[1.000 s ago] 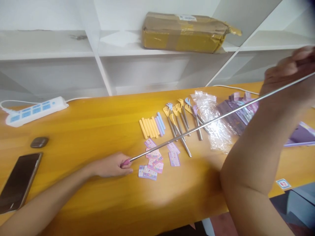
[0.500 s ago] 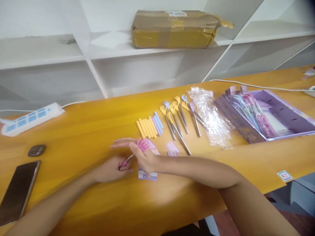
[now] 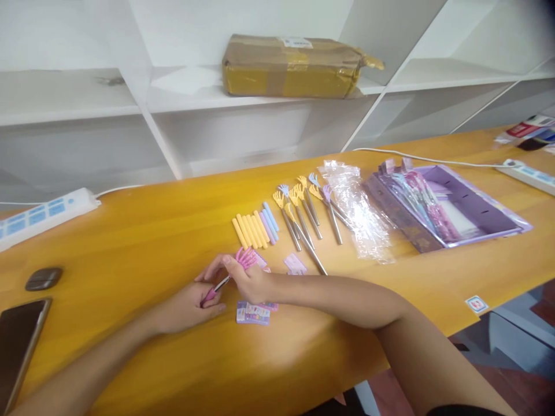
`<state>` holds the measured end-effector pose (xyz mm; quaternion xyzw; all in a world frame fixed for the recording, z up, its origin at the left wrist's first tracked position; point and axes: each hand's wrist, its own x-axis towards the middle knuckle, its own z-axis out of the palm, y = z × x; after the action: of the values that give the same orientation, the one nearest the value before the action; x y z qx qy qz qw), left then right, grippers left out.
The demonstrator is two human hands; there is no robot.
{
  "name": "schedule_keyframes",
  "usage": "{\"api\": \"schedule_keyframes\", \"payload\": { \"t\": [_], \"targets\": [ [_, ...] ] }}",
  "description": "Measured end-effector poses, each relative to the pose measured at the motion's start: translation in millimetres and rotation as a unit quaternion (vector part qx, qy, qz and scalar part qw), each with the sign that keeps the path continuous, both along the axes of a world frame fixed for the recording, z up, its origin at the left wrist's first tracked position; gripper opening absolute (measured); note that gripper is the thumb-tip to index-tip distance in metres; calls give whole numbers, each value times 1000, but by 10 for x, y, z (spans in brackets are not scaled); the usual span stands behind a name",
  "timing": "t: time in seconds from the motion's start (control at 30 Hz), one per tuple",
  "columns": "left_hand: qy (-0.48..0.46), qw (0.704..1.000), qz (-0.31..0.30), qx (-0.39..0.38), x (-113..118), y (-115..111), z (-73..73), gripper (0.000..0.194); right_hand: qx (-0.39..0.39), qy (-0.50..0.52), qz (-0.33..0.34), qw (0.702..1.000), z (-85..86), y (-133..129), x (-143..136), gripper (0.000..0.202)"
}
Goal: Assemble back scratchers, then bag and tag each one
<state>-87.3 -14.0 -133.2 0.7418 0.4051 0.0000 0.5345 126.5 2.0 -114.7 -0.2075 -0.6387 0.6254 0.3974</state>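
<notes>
A back scratcher (image 3: 245, 257) with a pink claw head, a short metal rod and a pink grip is held slantwise between my two hands. My left hand (image 3: 193, 305) is closed round the pink grip end. Just under the claw, my right hand (image 3: 245, 280) grips the rod, its thumb on top. Printed cards (image 3: 254, 313) lie beneath and beside my right hand, partly hidden by it. Beyond my hands is a row of yellow, purple and blue tubes (image 3: 251, 230). Several metal-rod back scratchers (image 3: 310, 216) with yellow, blue and purple claws lie right of the tubes.
Clear plastic bags (image 3: 358, 211) lie beside a purple box (image 3: 485, 216) holding wrapped items. At left are a power strip (image 3: 47, 215), a dark mouse (image 3: 44, 278) and a phone (image 3: 19, 341). A taped carton (image 3: 290, 68) sits on the shelf behind the table.
The view has shifted slightly to the right. My right hand's fingers, stretched out before, have curled in round the rod near my left hand. My left hand still holds the pink grip.
</notes>
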Motion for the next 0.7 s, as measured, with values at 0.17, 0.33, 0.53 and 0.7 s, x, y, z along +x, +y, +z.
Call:
{"api": "schedule_keyframes", "payload": {
  "t": [0.17,0.33,0.53,0.7],
  "targets": [
    [2,1000,8,7,34,1,33,44,23,-30,-11,999,-20,3,25,64],
    [-29,999,28,-11,11,-8,-5,45,38,-81,-5,996,35,81,42,62],
    [-174,970,119,-119,-4,20,-88,58,151,-278,236,919,633,521,440,32],
    [-251,927,162,-228,26,56,-59,61,228,-486,2,844,1035,1019,1465,25]
  ]
}}
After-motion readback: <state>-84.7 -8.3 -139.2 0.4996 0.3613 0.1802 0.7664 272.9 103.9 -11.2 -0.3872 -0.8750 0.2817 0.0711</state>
